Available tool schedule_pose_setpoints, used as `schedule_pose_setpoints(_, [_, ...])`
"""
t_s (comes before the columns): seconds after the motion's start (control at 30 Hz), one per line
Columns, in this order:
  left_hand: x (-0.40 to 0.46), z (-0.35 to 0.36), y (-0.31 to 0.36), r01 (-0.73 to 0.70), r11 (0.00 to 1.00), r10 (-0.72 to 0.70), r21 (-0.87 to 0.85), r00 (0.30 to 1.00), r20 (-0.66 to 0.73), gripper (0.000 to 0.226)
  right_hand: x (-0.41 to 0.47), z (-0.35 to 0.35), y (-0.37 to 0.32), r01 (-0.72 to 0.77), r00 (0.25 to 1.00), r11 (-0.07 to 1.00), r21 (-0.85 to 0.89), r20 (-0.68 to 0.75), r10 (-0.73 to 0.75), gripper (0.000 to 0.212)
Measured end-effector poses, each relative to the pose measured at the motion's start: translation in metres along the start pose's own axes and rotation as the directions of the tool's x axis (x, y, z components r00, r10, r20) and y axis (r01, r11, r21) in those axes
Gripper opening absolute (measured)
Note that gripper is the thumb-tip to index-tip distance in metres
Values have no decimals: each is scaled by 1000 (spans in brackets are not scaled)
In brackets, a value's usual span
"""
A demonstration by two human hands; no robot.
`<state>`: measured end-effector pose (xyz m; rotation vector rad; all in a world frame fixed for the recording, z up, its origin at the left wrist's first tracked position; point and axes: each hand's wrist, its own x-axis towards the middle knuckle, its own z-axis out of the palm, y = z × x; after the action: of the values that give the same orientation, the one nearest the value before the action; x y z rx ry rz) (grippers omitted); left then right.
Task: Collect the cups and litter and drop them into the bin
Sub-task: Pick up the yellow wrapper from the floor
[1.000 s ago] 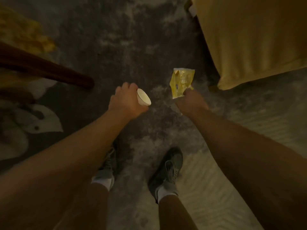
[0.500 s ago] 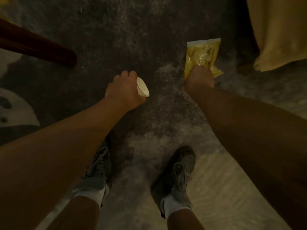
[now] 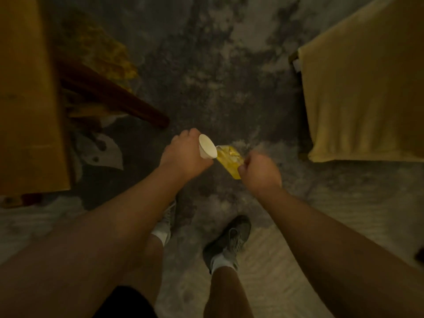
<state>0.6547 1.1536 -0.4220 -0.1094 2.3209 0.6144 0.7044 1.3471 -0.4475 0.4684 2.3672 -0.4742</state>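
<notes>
My left hand (image 3: 185, 154) grips a white paper cup (image 3: 207, 146), its open mouth turned to the right. My right hand (image 3: 260, 172) is closed on one end of a yellow snack wrapper (image 3: 229, 158). The wrapper's other end touches the cup's rim, between the two hands. Both hands are held above a grey mottled carpet (image 3: 206, 65). No bin shows in this view.
A yellow-covered seat (image 3: 367, 95) stands at the right. At the left are a dark wooden leg (image 3: 110, 97), a large yellow-brown surface (image 3: 25, 95), yellow patterned cloth (image 3: 103, 53) and white scraps (image 3: 101, 152) on the floor. My shoes (image 3: 229, 239) stand below the hands.
My right hand has lifted the yellow wrapper off the carpet and brought it left to the cup's rim. The view has swung, bringing the furniture on both sides into sight.
</notes>
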Motion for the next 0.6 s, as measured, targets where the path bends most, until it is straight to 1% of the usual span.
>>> schedule_pose_setpoints(0.13, [-54, -85, 26, -17, 995, 8, -97, 996, -93, 66, -58, -77, -53, 60, 994, 997, 43, -89, -56, 12])
schedule_pose_setpoints(0.3, [-114, -182, 42, -65, 987, 30, -147, 974, -226, 68, -122, -168, -109, 98, 967, 989, 108, -244, -69, 10])
schedule_pose_setpoints(0.37, [-138, -217, 46, -93, 984, 47, -149, 957, -287, 68, -148, -201, -128, 140, 950, 982, 128, -298, -97, 10])
schedule_pose_setpoints(0.47, [-179, -268, 50, -120, 979, 48, -163, 920, -389, 69, -189, -249, -156, 246, 907, 960, 131, -381, -180, 11])
schedule_pose_setpoints(0.6, [-242, -315, 52, -118, 970, -10, -212, 855, -519, 71, -248, -296, -180, 413, 814, 907, 86, -482, -325, 14])
